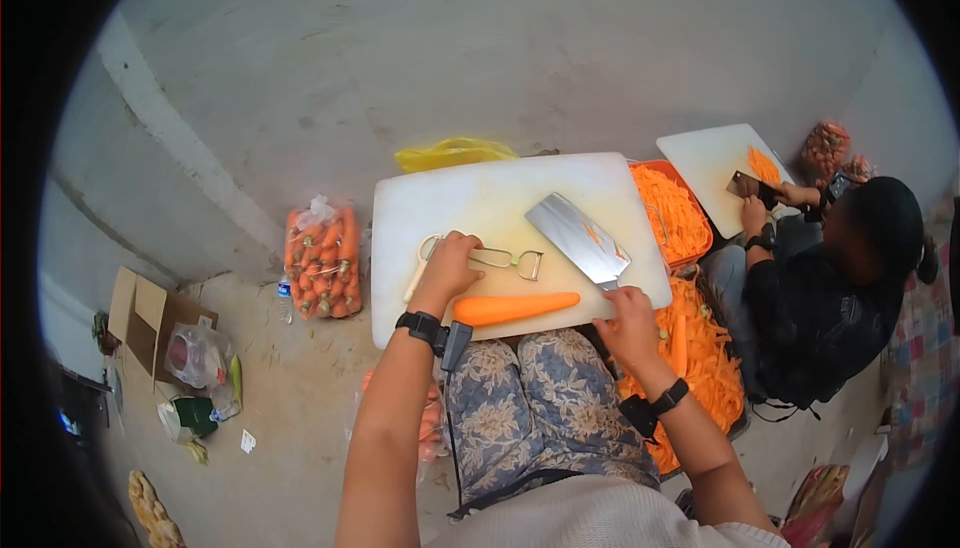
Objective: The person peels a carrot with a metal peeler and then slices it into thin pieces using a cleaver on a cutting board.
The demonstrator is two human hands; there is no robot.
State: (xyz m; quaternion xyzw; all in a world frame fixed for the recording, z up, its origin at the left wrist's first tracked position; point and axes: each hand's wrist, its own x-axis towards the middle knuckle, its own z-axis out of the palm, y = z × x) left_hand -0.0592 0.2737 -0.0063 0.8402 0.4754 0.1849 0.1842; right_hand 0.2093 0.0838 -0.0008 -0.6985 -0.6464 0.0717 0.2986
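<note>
A white cutting board [400, 208] rests across my lap. My left hand [450, 270] is closed over the handle end of a metal Y-shaped peeler [527, 264], near the board's left side. Beside that hand lies a white-handled tool [416, 273], partly hidden by my fingers. Just below the peeler is a peeled carrot [517, 308], lying lengthwise. A cleaver [578, 238] lies flat and slanted on the board, with orange shreds on its blade. At its lower end my right hand [628, 326] grips the handle, which my fingers mostly cover.
To the right stand an orange container of carrot strips [672, 213] and a tray of carrot shreds [700, 368]. Another person [830, 278] cuts carrot on a second board [700, 153]. Bagged carrots [322, 260] and a cardboard box [150, 323] sit on the left floor.
</note>
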